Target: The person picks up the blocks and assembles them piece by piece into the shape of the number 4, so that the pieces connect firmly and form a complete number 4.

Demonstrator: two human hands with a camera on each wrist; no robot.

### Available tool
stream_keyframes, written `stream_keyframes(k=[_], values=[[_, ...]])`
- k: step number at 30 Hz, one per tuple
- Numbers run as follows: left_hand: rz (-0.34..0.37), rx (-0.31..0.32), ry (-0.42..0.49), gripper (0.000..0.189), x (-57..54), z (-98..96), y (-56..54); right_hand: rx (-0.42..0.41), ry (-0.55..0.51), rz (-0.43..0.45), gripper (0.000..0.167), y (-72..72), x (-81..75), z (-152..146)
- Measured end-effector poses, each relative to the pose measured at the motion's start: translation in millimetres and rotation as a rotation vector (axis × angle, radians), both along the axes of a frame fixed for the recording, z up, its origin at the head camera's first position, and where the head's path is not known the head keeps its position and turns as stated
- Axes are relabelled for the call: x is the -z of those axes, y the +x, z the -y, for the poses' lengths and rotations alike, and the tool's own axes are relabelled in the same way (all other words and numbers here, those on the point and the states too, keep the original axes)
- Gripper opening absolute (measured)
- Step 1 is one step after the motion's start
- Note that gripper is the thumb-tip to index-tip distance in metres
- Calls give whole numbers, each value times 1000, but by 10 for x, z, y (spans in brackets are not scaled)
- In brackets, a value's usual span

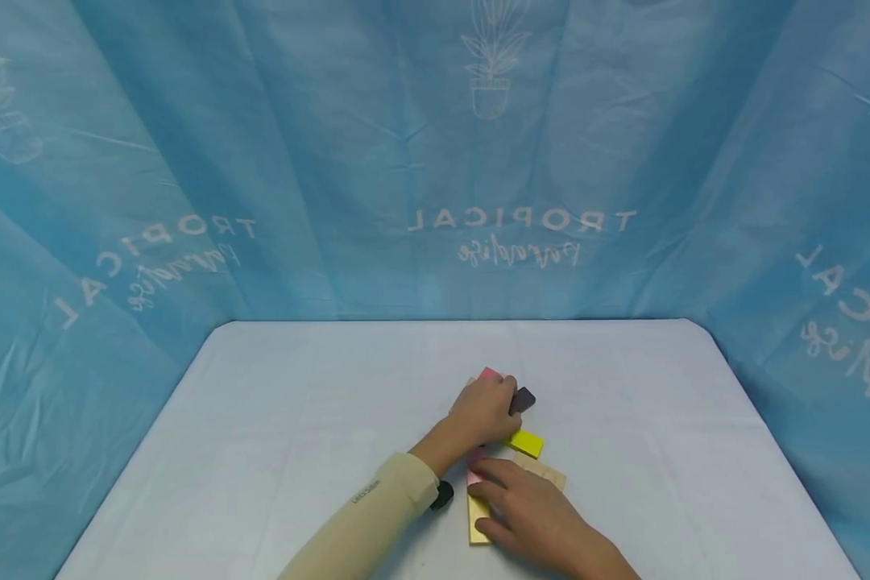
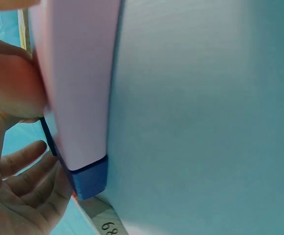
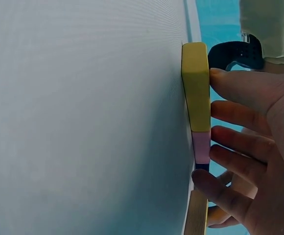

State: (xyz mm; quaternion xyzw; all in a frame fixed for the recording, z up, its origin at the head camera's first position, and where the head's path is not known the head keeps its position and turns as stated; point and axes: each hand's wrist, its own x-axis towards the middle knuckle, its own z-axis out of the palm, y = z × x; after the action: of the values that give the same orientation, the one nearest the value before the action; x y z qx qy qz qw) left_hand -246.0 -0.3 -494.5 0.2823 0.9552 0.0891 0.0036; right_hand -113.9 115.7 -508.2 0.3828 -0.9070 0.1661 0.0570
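Note:
Several flat coloured blocks lie in a joined group on the white table. My left hand (image 1: 484,407) is over its far part, between a pink block (image 1: 490,373), a dark block (image 1: 524,400) and a bright yellow block (image 1: 525,443). In the left wrist view its thumb is against a pale pink block (image 2: 85,88), with the other fingers spread beside a blue block (image 2: 91,180). My right hand (image 1: 529,511) rests its fingertips along a row of a pale yellow block (image 3: 197,93), a pink block (image 3: 201,147) and a wooden block (image 3: 196,213). Both hands partly cover the group.
A plain wooden block (image 1: 540,469) lies beside the right hand. Another block numbered 68 (image 2: 107,220) shows past the blue one. A black wristband (image 1: 442,495) and pale sleeve (image 1: 370,515) are on the left arm. Blue printed curtains (image 1: 333,161) surround the table (image 1: 297,387).

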Motion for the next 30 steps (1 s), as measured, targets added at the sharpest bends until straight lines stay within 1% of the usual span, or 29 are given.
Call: stream_keyframes(k=[5,10,15,18,22,24,30], values=[[7,13,31,30,-23,27,9,-7,7,2,37,-10,-3,-3],[17,16,92,30,-50,81,8,-12,33,27,38,-24,-2,-3],[23,26,135,34,-77,173,13,-10,45,41,39,-34,-17,2],[11,29,150,34,-96,261,28,-7,56,51,38,-40,-28,7],[2,62,198,33,-145,412,88,3,69,82,38,-43,-40,12],[16,78,228,33,-171,492,132,11,71,102,39,-44,-42,16],[57,70,291,31,-206,739,277,33,98,166,40,-35,-42,40]])
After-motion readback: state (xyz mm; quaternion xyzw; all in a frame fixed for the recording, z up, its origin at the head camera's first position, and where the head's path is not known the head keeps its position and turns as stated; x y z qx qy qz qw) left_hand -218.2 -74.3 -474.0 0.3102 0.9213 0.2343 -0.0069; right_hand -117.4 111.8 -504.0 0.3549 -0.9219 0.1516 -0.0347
